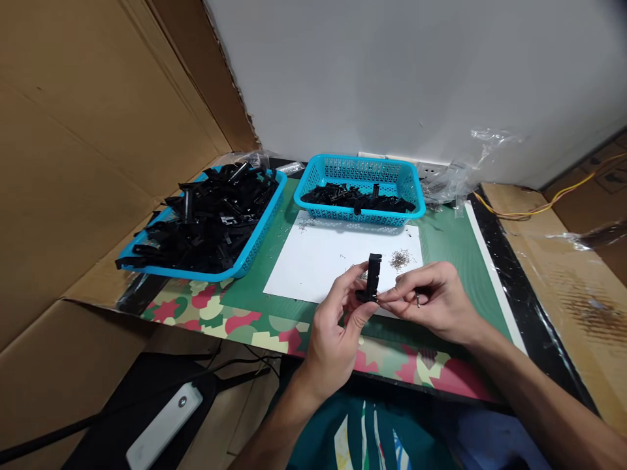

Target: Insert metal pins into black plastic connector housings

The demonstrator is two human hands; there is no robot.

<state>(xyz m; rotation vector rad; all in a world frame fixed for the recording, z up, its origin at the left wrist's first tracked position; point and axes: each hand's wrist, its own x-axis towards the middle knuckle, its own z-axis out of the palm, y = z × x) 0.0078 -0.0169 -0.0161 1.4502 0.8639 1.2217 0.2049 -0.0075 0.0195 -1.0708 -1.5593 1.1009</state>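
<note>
My left hand (337, 326) grips a black plastic part (373, 277), holding it upright above the front of the white paper. Its thumb and fingers close round the lower end. My right hand (435, 300) is closed, with thumb and index fingertip pinched against the part's lower right side. Whatever sits in that pinch is too small to make out. From between the curled fingers of the right hand pokes the end of a thin metal tool (418, 300). Beyond the hands, a pile of tiny wire springs (400, 260) lies on the white paper (289, 267).
A blue basket (255, 245) heaped with black plastic parts stands at left. Another blue basket (360, 214), at the back, holds more. Cardboard (98, 130) walls the left side. Clear plastic bags (448, 183) and a yellow cable (529, 212) are at right.
</note>
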